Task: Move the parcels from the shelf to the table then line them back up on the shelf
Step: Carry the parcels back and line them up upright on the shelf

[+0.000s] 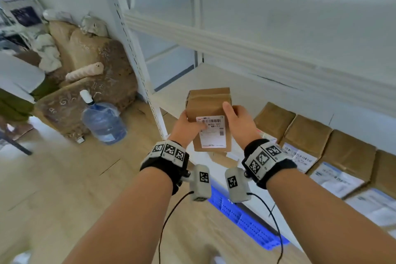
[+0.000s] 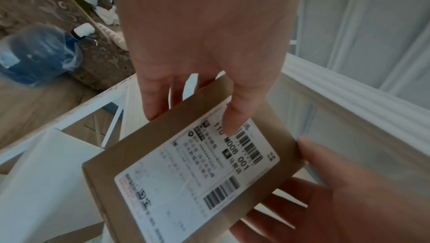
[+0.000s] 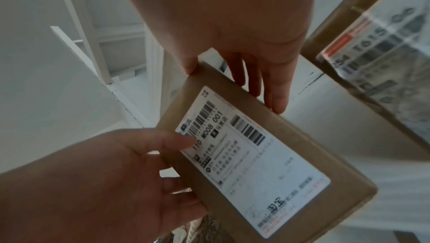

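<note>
I hold a brown cardboard parcel [image 1: 209, 111] with a white shipping label between both hands, above the left end of the white shelf board [image 1: 242, 92]. My left hand [image 1: 188, 123] grips its left side, thumb on the label; in the left wrist view the left hand [image 2: 209, 48] has its thumb on the parcel [image 2: 186, 173]. My right hand [image 1: 237, 120] grips the right side, thumb on top. The right wrist view shows the right hand [image 3: 237, 44] wrapped round the parcel [image 3: 256, 146]. Several labelled parcels [image 1: 321, 150] stand in a row on the shelf to the right.
A white shelf upright [image 1: 137, 64] stands left of the parcel, with an upper shelf rail [image 1: 235, 47] above. A blue crate [image 1: 246, 218] lies under the shelf. A water bottle [image 1: 102, 120] and a brown sofa [image 1: 90, 83] stand on the wooden floor to the left.
</note>
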A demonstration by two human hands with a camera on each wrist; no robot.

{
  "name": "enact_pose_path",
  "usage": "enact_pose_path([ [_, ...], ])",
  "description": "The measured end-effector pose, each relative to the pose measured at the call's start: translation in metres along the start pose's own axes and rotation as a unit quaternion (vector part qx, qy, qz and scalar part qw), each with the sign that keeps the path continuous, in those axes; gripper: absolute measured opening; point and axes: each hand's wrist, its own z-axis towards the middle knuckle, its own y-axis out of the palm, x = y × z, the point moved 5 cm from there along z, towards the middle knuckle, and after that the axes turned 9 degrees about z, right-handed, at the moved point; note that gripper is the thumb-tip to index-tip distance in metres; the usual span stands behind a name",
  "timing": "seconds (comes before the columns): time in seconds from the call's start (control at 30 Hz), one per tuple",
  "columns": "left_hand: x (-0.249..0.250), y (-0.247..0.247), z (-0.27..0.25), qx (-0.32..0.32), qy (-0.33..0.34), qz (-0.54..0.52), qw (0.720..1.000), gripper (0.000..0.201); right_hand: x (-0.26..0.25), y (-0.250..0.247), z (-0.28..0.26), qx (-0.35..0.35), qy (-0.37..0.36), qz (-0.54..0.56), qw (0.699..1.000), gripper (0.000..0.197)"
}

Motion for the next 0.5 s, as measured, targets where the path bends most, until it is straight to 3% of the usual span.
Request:
enact_pose_path([
  [0.17, 0.013, 0.008, 0.042, -0.061, -0.014, -0.080, 0.995, 0.046, 0.003, 0.003, 0.039, 0.023, 0.022, 0.000, 0.999, 0.046],
  [0.37, 0.030, 0.025, 0.090, -0.103, -0.011, -0.057, 0.993, 0.053, 0.006, -0.008, 0.064, 0.099, 0.035, -0.032, 0.994, 0.026],
  [0.5, 0.038, 0.029, 0.118, -0.103, 0.011, 0.010, 0.995, 0.067, 0.000, -0.018, 0.061, 0.148, 0.045, -0.065, 0.986, 0.042],
])
